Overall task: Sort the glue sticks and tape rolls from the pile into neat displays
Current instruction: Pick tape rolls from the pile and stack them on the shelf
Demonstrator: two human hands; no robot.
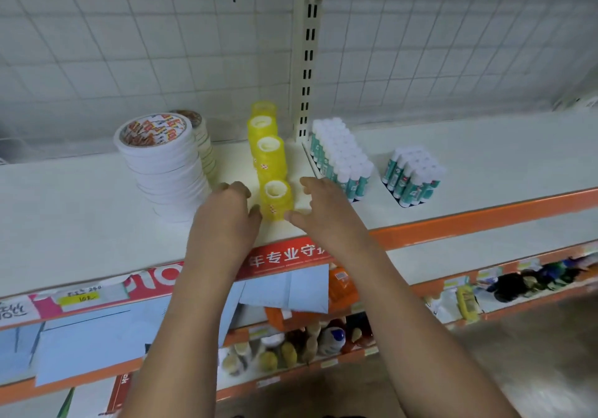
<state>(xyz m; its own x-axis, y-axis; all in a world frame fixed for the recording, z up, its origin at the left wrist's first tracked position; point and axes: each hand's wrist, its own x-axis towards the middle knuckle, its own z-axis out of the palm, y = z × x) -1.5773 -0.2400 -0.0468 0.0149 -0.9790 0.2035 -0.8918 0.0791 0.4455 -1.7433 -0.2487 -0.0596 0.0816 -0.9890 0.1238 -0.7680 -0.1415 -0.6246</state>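
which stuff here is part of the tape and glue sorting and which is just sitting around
Part of the job: yellow tape rolls, white tape roll stack, large glue stick block, small glue stick block, left hand and right hand flanking the front yellow stack.
Just lying about: bottles on the lower shelf, blue paper sheets, yellow price label.

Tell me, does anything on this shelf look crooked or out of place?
The tall stack of white tape rolls looks uneven: its rolls are staggered, not flush, so it seems to lean. The yellow tape rolls and glue sticks stand in tidy rows.
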